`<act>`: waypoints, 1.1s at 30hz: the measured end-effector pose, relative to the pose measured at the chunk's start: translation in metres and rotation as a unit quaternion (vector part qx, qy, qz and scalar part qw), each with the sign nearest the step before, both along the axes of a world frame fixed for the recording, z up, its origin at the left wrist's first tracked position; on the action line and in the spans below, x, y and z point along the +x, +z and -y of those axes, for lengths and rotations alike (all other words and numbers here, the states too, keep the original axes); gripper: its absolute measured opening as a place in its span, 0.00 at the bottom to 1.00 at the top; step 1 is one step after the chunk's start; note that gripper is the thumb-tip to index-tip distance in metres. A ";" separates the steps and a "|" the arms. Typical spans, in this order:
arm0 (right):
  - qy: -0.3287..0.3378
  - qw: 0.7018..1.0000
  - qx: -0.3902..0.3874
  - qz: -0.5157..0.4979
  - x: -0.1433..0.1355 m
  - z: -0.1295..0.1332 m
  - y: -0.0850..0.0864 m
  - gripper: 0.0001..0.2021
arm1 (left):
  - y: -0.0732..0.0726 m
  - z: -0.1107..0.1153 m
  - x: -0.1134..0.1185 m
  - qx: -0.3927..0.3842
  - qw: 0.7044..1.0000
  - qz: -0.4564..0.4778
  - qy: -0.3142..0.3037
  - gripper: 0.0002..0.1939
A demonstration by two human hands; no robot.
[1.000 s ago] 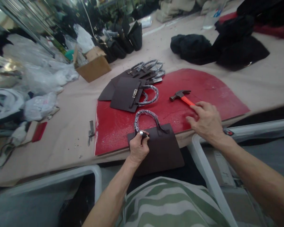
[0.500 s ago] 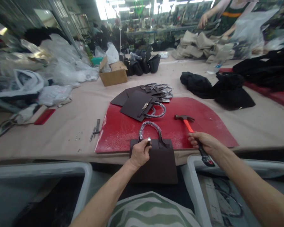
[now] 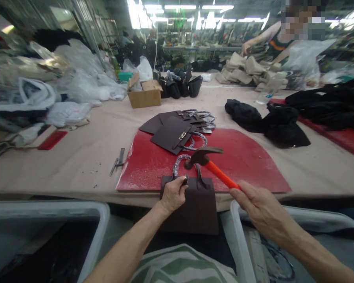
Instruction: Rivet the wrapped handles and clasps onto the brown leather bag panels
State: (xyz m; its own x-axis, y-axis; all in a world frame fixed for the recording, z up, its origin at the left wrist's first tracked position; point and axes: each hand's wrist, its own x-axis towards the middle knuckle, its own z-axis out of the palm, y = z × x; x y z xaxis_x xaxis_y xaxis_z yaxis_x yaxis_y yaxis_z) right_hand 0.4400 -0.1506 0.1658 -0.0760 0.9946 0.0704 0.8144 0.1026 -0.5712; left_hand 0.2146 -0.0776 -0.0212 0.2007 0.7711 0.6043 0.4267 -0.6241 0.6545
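Observation:
A brown handbag panel (image 3: 194,212) with a plastic-wrapped handle (image 3: 181,159) hangs over the front edge of the red board (image 3: 238,169). On its upper part my left hand (image 3: 173,193) pinches a short metal punch (image 3: 186,179), its shiny top pointing up. My right hand (image 3: 253,200) grips the orange handle of a claw hammer (image 3: 221,175). The hammer head is raised just above and right of the punch, apart from it. Behind lie more brown panels (image 3: 172,133) with wrapped handles and a gold-coloured clasp, stacked on the board.
Loose metal tools (image 3: 118,161) lie left of the board. A cardboard box (image 3: 144,96) stands farther back, with black pieces (image 3: 179,86) beside it. Black fabric items (image 3: 265,122) lie at right. Grey bins (image 3: 106,212) flank me. A co-worker (image 3: 271,39) handles beige pieces at the back.
My right hand has brought the hammer head left and nearer, from over the red board to above the punch. My left hand keeps its pinch on the panel. The view has tilted slightly up.

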 end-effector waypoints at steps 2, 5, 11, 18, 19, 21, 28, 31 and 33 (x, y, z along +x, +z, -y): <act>-0.047 0.992 0.113 0.032 -0.004 0.007 0.012 0.16 | -0.001 0.000 0.000 -0.005 1.000 -0.008 0.006 0.11; -0.075 0.970 0.217 0.081 -0.006 0.013 0.011 0.16 | -0.003 -0.001 -0.001 0.000 1.000 -0.013 0.010 0.11; 0.077 0.974 0.149 0.149 -0.003 0.007 -0.001 0.18 | -0.005 -0.001 -0.001 0.014 1.000 -0.023 0.002 0.08; 0.011 0.971 0.203 0.127 -0.005 0.015 -0.009 0.15 | -0.003 0.000 -0.002 -0.019 1.000 -0.023 -0.006 0.09; 0.035 0.979 0.141 0.146 -0.003 0.014 -0.016 0.15 | -0.002 0.000 -0.002 -0.019 1.000 -0.022 -0.006 0.08; 0.038 0.988 0.010 0.146 0.004 0.010 -0.030 0.15 | -0.001 -0.001 -0.002 -0.019 1.000 -0.018 -0.008 0.08; -0.081 0.986 -0.147 0.004 0.041 -0.039 -0.081 0.20 | -0.002 -0.002 -0.004 -0.016 1.000 -0.010 -0.017 0.09; -0.131 0.983 -0.099 0.076 0.046 -0.058 -0.103 0.13 | -0.001 -0.002 -0.005 -0.029 0.999 -0.004 -0.026 0.09; -0.103 0.987 0.003 0.122 0.037 -0.063 -0.112 0.13 | 0.001 -0.002 -0.006 -0.039 0.999 -0.003 -0.036 0.09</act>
State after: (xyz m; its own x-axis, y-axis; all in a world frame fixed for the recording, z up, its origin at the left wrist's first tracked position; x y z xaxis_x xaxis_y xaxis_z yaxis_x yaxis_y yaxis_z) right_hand 0.4772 -0.0877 0.0540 0.1128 0.9902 0.0818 0.9319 -0.0769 -0.3544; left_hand 0.2090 -0.0761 -0.0199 0.2611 0.7994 0.5411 0.3856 -0.6002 0.7008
